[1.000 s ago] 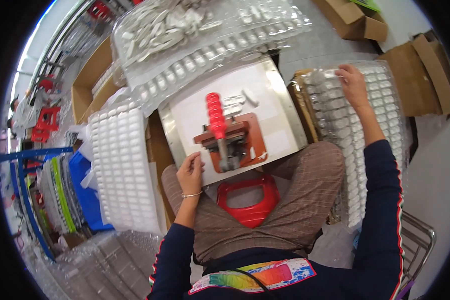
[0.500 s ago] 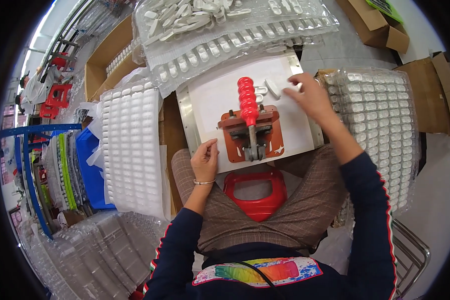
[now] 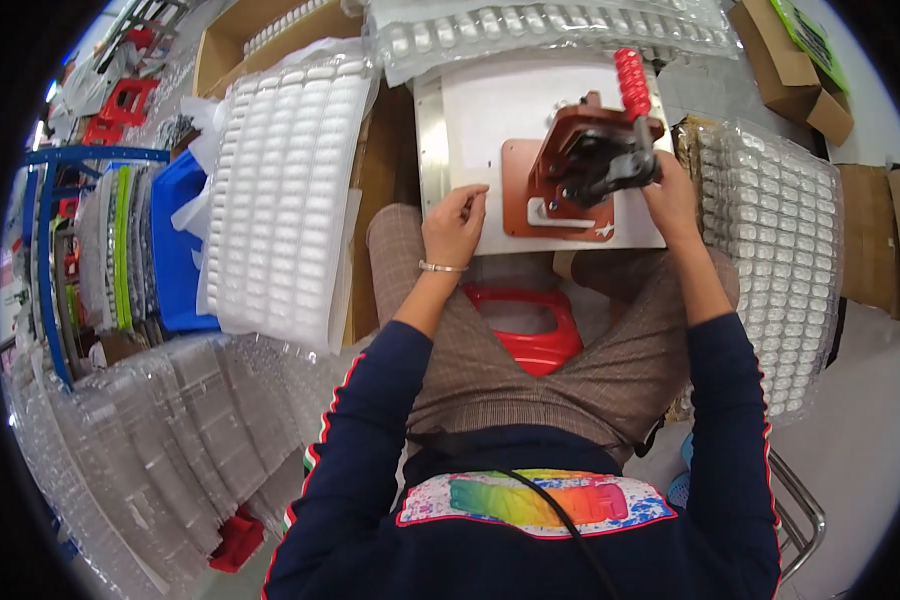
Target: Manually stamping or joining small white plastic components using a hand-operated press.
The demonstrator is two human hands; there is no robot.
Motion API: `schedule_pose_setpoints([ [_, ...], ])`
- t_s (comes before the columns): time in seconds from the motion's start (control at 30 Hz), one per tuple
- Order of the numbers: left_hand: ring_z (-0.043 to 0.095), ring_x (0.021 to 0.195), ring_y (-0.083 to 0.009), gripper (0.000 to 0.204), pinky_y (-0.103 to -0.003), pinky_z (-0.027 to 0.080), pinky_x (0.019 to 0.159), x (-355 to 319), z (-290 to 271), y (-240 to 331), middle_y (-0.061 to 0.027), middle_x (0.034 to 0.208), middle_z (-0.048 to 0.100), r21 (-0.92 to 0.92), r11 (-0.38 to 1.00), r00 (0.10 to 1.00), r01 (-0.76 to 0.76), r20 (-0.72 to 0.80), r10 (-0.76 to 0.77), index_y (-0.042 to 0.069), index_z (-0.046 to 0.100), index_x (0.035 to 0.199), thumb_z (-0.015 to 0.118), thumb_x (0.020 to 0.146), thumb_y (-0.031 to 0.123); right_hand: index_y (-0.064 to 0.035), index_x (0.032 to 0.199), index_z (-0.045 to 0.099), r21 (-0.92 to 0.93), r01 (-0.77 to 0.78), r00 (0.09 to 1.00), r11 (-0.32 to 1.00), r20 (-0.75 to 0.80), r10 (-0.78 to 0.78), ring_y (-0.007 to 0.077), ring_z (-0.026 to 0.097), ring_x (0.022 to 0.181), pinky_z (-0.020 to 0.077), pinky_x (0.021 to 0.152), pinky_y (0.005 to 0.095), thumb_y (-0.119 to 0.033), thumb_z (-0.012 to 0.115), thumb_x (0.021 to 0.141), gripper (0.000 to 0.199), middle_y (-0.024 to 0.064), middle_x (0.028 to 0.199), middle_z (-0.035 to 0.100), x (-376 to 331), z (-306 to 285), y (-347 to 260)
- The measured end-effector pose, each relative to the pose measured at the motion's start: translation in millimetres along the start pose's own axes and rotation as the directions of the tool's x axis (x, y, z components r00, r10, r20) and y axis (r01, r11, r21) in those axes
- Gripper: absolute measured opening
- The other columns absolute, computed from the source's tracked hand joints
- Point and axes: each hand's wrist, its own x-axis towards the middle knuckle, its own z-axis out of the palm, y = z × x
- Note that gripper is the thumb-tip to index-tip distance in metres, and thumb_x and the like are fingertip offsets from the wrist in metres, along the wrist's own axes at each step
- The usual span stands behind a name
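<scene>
- Red-brown clamp fixture [image 3: 530, 170] sits on the white board [image 3: 475, 120], white strip [image 3: 560, 216] by its near edge, so probably mid-piece
- Right hand [image 3: 671, 200] at its right side, fingertips hidden, can't tell the grip
- Left hand [image 3: 455, 228] near left, loosely curled, contents unclear
- White trays [image 3: 285, 190] left, clear trays [image 3: 780, 260] right; can't tell what's finished
- No readable writing, just a rainbow shirt print [image 3: 535, 502]
</scene>
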Motion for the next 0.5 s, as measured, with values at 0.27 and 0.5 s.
schedule_pose_setpoints([
  [0.27, 0.066, 0.062, -0.0184, 0.011, -0.03, 0.052, 0.059, 1, -2, 4, -0.0082, 0.081, 0.07, -0.097, 0.99, 0.993, 0.1, 0.076, -0.093, 0.01, 0.073, 0.096, 0.068, 0.087, 0.014, 0.0, 0.098, 0.061, 0.185, 0.199, 0.953, 0.962, 0.193, -0.234, 0.0246, 0.065, 0.085, 0.0516, 0.074, 0.0327, 0.002, 0.069, 0.081, 0.019, 0.0117, 0.094, 0.062, -82, -4, -44],
  [0.5, 0.063, 0.088, -0.0223, 0.026, -0.031, 0.052, 0.074, -8, 2, 43, -0.0078, 0.096, 0.064, -0.167, 0.979, 0.97, -0.119, 0.189, 0.151, 0.008, 0.069, 0.105, 0.074, 0.081, 0.011, -0.0005, 0.094, 0.062, 0.148, 0.246, 0.962, 0.958, 0.085, -0.26, 0.0259, 0.061, 0.086, 0.051, 0.072, 0.0336, 0.001, 0.069, 0.081, 0.015, 0.01, 0.095, 0.062, -73, 24, -51],
])
